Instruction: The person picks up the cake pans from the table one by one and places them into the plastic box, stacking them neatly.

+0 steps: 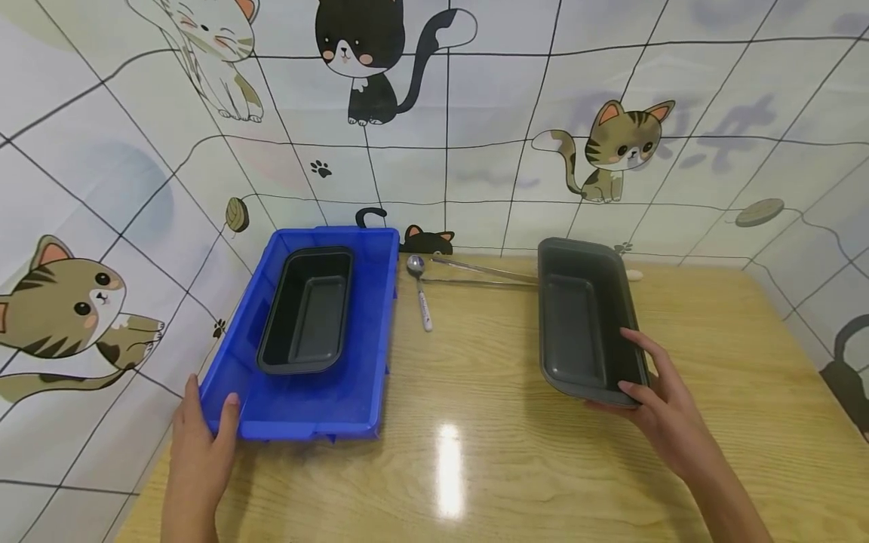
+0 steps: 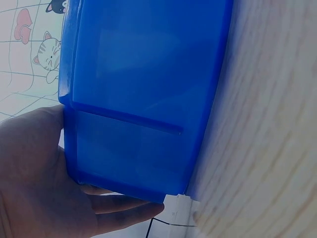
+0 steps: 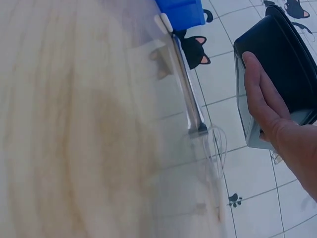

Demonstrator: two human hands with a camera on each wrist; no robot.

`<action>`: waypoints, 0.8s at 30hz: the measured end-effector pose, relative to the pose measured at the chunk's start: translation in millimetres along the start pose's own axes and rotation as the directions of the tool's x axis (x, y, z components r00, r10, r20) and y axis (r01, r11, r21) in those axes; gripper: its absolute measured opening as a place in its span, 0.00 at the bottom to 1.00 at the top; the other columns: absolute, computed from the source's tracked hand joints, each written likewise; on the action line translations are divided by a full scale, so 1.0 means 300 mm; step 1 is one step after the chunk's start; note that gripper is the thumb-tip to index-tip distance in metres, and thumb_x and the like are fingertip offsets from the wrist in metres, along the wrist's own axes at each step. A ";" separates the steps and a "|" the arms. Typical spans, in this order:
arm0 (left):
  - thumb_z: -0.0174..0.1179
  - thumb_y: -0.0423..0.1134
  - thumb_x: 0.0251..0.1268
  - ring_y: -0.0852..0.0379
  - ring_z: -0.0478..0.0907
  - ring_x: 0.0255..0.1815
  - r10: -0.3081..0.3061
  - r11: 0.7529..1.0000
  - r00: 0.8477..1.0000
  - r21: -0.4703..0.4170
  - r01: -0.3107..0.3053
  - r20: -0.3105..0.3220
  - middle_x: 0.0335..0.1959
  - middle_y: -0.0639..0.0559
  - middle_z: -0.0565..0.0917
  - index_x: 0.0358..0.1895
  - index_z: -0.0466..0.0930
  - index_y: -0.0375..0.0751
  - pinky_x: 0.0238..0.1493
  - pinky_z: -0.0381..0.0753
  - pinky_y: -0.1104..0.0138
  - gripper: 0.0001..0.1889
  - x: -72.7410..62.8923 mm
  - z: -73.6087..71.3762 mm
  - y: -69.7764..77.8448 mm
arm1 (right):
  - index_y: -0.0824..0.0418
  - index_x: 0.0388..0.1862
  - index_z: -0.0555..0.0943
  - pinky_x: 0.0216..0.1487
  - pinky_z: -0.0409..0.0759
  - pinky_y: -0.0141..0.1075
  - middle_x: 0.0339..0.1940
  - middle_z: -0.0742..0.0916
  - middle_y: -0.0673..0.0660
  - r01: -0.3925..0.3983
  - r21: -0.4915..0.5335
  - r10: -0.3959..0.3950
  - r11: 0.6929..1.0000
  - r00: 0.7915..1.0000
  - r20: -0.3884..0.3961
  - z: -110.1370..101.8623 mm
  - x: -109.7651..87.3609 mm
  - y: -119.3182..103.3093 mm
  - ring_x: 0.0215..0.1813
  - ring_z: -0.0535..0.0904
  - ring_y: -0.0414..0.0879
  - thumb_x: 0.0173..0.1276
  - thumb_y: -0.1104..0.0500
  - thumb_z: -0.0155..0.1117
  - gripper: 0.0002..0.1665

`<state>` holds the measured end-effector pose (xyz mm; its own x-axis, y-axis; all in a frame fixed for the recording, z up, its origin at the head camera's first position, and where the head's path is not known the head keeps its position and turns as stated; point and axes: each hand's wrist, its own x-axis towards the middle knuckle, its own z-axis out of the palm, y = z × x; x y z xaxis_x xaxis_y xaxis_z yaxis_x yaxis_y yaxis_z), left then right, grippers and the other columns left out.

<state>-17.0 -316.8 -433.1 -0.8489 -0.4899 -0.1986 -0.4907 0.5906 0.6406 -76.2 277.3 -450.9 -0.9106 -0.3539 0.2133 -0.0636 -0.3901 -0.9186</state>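
Note:
My right hand (image 1: pixel 668 422) grips a dark grey loaf pan (image 1: pixel 577 324) by its near right corner, thumb and a finger over the rim and other fingers underneath. In the right wrist view this pan (image 3: pixel 277 64) is tilted and held up off the table. At the near left corner of a blue plastic tray (image 1: pixel 305 418), my left hand (image 1: pixel 200 452) holds the rim between thumb and fingers. The left wrist view shows the tray's outer wall (image 2: pixel 133 89) against that palm. A second dark loaf pan (image 1: pixel 319 317) sits inside the tray.
On the wooden table (image 1: pixel 475 392), a spoon (image 1: pixel 422 298) with a patterned handle lies right of the tray. Thin metal handles (image 1: pixel 482 269) run behind the held pan; a wire whisk (image 3: pixel 218 144) shows in the right wrist view. A cat-printed cloth (image 1: pixel 489 98) stands behind.

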 end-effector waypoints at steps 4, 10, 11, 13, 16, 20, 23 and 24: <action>0.38 0.58 0.91 0.14 0.45 0.86 -0.001 1.000 1.000 -0.001 0.001 0.000 0.87 0.18 0.39 0.91 0.24 0.41 0.79 0.51 0.22 0.44 0.000 0.001 0.002 | 0.53 0.89 0.57 0.58 0.92 0.52 0.77 0.78 0.57 0.003 0.009 -0.003 1.000 1.000 0.014 0.030 0.029 -0.005 0.65 0.90 0.56 0.84 0.80 0.36 0.42; 0.37 0.57 0.91 0.14 0.44 0.86 -0.003 1.000 1.000 -0.006 0.003 0.000 0.88 0.19 0.38 0.91 0.24 0.42 0.79 0.50 0.22 0.44 0.001 -0.001 0.001 | 0.50 0.84 0.59 0.59 0.92 0.50 0.75 0.79 0.57 -0.013 -0.040 0.014 0.999 0.999 0.038 0.090 0.070 -0.007 0.61 0.92 0.55 0.84 0.79 0.39 0.38; 0.37 0.58 0.91 0.14 0.44 0.86 -0.007 1.000 1.000 -0.006 0.007 0.002 0.88 0.19 0.38 0.91 0.24 0.42 0.79 0.50 0.22 0.44 0.001 -0.002 -0.001 | 0.50 0.83 0.60 0.59 0.92 0.49 0.74 0.79 0.57 -0.021 -0.052 0.023 0.998 0.999 0.038 0.102 0.080 -0.007 0.60 0.92 0.55 0.84 0.78 0.40 0.37; 0.37 0.58 0.91 0.14 0.44 0.86 -0.012 1.000 1.000 -0.004 0.012 0.004 0.88 0.19 0.38 0.91 0.24 0.43 0.79 0.51 0.22 0.44 0.002 -0.003 -0.001 | 0.48 0.81 0.60 0.58 0.92 0.49 0.73 0.79 0.57 -0.038 -0.074 0.041 0.997 0.999 0.035 0.128 0.103 -0.006 0.59 0.93 0.54 0.85 0.77 0.41 0.36; 0.37 0.59 0.91 0.14 0.44 0.86 -0.018 1.000 1.000 -0.003 0.018 0.007 0.88 0.19 0.38 0.91 0.23 0.44 0.79 0.51 0.22 0.44 0.003 -0.005 -0.001 | 0.46 0.80 0.61 0.58 0.92 0.48 0.71 0.80 0.59 -0.061 -0.092 0.063 0.994 0.998 0.027 0.167 0.141 -0.001 0.57 0.93 0.54 0.85 0.76 0.43 0.35; 0.37 0.59 0.91 0.14 0.45 0.86 -0.012 1.000 1.000 -0.008 0.012 0.004 0.88 0.19 0.38 0.91 0.24 0.44 0.79 0.51 0.22 0.44 0.002 -0.006 0.000 | 0.44 0.79 0.62 0.58 0.92 0.48 0.69 0.80 0.61 -0.075 -0.076 0.077 0.994 0.996 0.035 0.222 0.196 0.009 0.54 0.94 0.57 0.86 0.75 0.45 0.34; 0.38 0.58 0.92 0.14 0.45 0.86 0.005 1.000 1.000 -0.014 -0.005 -0.002 0.88 0.19 0.39 0.91 0.24 0.44 0.80 0.51 0.22 0.44 -0.001 -0.003 0.000 | 0.44 0.79 0.62 0.58 0.92 0.48 0.69 0.79 0.63 -0.082 -0.064 0.085 0.995 0.996 0.035 0.267 0.235 0.018 0.53 0.95 0.57 0.86 0.73 0.46 0.33; 0.39 0.57 0.92 0.14 0.45 0.86 0.011 1.000 1.000 -0.014 -0.011 -0.002 0.88 0.19 0.39 0.91 0.24 0.43 0.80 0.51 0.22 0.44 -0.002 -0.002 0.000 | 0.44 0.78 0.62 0.57 0.92 0.48 0.69 0.78 0.64 -0.087 -0.065 0.089 0.994 0.996 0.032 0.282 0.246 0.022 0.53 0.95 0.56 0.86 0.73 0.47 0.33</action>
<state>-16.4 -316.9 -432.7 -0.8538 -0.4848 -0.1898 -0.4784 0.5867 0.6534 -109.4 176.8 -412.9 -0.8993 -0.4138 0.1414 -0.0108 -0.3023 -0.9531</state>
